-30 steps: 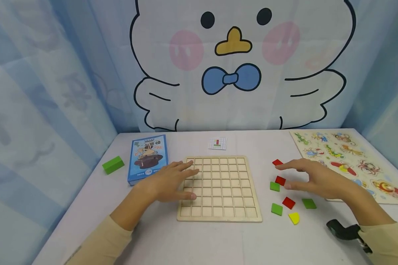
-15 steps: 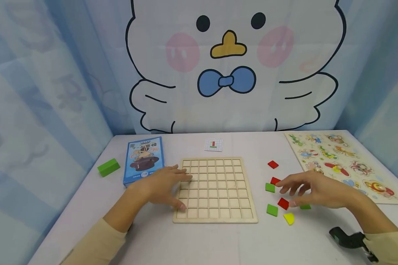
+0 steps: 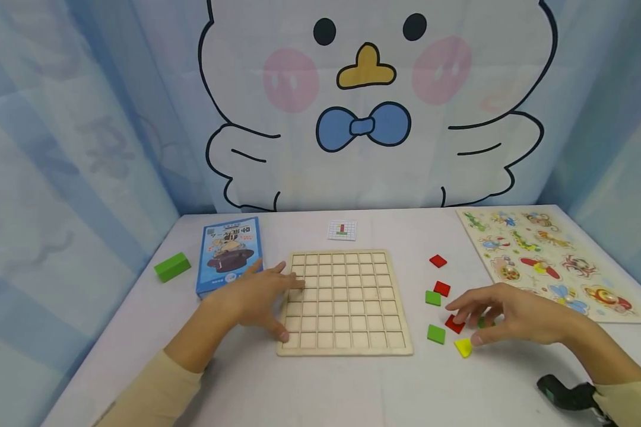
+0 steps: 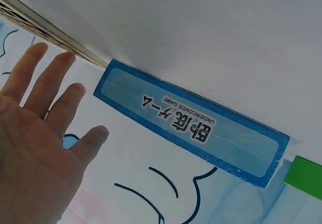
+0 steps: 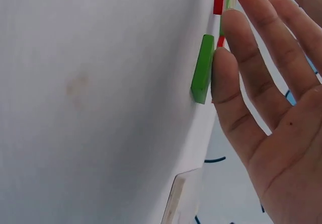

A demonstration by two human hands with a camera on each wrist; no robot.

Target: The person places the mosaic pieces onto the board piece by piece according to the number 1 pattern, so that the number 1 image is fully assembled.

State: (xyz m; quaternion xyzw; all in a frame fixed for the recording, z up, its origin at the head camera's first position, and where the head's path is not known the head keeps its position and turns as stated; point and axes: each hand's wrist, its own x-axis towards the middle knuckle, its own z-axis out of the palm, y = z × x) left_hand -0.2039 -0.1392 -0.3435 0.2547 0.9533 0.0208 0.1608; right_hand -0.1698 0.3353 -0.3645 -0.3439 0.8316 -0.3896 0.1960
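A pale wooden board [image 3: 347, 305] with a grid of square recesses lies mid-table. My left hand [image 3: 246, 298] rests at its left edge, fingers spread and thumb near the front left corner. Over the small tiles to the board's right is my right hand [image 3: 518, 314], fingers loosely bent, with nothing seen in its grasp. Its fingertips are close to a red tile [image 3: 454, 324] and a yellow rounded piece [image 3: 463, 347]. A green tile is partly hidden beneath it; the right wrist view shows a green tile [image 5: 203, 70] by the fingertips. More green tiles [image 3: 435, 334] and red tiles [image 3: 438, 261] lie nearby.
A blue game box [image 3: 229, 252] and a green block [image 3: 172, 267] are at left. Behind the board lies a small pattern card [image 3: 342, 230]. At right is an animal picture board [image 3: 539, 243]. A black object [image 3: 566, 394] shows by the right sleeve.
My right hand has moved from the farthest red tile toward me, coming over the nearer tiles, its fingers now more bent. The left hand has shifted slightly left along the board's edge.
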